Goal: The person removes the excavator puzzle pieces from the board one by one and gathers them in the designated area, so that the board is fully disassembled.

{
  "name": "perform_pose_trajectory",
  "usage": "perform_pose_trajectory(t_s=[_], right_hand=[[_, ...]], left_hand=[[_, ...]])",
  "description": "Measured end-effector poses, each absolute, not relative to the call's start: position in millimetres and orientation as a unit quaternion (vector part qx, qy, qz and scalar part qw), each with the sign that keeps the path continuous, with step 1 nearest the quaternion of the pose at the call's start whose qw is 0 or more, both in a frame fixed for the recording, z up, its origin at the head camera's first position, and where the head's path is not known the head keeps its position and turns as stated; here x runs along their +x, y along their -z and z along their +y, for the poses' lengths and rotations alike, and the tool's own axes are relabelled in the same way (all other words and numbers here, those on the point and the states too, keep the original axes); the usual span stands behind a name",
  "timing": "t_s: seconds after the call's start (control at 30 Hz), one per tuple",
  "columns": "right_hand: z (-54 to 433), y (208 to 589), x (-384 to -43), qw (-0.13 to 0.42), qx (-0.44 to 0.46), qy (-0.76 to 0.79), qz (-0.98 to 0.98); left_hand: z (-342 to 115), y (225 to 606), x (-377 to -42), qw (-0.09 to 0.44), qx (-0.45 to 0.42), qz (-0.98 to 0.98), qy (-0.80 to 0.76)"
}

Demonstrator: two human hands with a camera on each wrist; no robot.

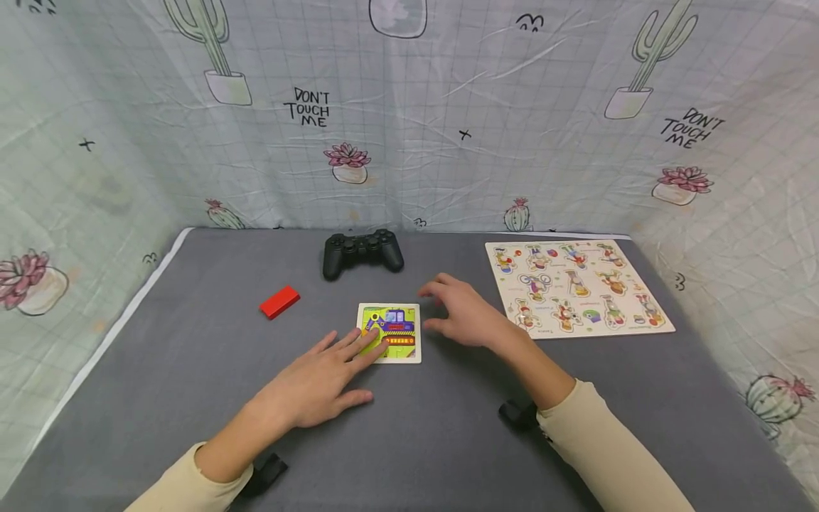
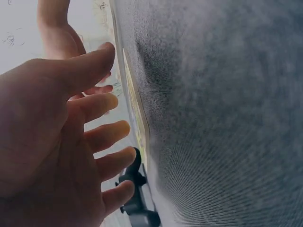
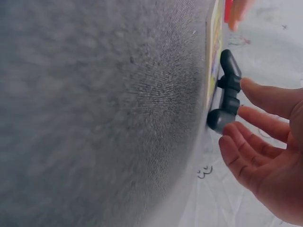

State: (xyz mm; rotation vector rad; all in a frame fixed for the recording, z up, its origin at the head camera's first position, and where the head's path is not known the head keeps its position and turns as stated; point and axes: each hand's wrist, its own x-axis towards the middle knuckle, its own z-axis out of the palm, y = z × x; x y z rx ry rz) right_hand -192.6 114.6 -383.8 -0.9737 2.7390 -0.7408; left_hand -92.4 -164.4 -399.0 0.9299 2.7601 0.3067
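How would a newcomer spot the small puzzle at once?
On the grey table, find the black controller. Below it in the head view lies the small puzzle, partly hidden by the left hand. Unlike the larger, pale board, it shows one purple vehicle.

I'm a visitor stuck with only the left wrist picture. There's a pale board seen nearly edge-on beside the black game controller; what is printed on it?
Observer: The head view shows that the small board carries a picture of a mostly purple vehicle.
Visitor: Nice! Is anything lying off to the left that I'm missing?
Observer: Yes, a red block lies on the grey tabletop, to the left of that board.
Visitor: And what's over on the far right?
Observer: A larger pale board covered with little cartoon figures.
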Motion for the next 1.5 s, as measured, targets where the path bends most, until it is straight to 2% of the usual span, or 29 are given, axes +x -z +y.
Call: perform_pose_trajectory(t_s=[0.5, 1.0, 1.5], right_hand=[[75.1, 382.8, -211.7, 0.114, -0.346, 0.235, 0.901], [50.5, 391.1, -219.2, 0.144, -0.374, 0.232, 0.886], [33.6, 396.8, -226.5, 0.152, -0.383, 0.216, 0.885]], left_hand=[[-167.5, 397.6, -92.7, 0.169, 0.317, 0.926, -0.113], [-166.4, 398.2, -90.8, 0.182, 0.318, 0.924, -0.112], [-171.1, 395.7, -90.3, 0.199, 0.304, 0.925, -0.113]])
